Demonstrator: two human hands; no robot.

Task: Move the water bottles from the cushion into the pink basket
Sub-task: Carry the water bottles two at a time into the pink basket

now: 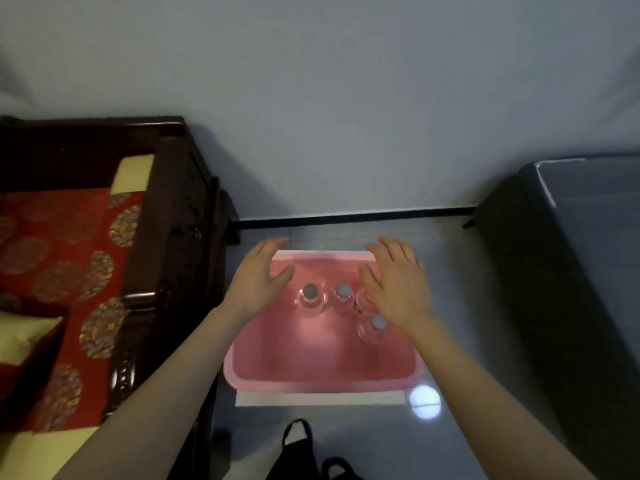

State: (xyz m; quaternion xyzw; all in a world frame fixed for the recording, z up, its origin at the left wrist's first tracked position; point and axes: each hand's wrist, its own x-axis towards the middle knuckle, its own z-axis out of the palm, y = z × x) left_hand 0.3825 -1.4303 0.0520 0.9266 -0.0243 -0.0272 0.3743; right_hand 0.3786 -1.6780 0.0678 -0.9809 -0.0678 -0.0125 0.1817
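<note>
bottles (310, 293), seemingly untouched, between hands (258, 284) (398, 289)

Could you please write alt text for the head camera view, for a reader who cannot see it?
The left hand and right hand, both open, hover over a pink basket on the floor that holds upright clear water bottles. A red patterned cushion lies on a dark wooden seat at left.
</note>
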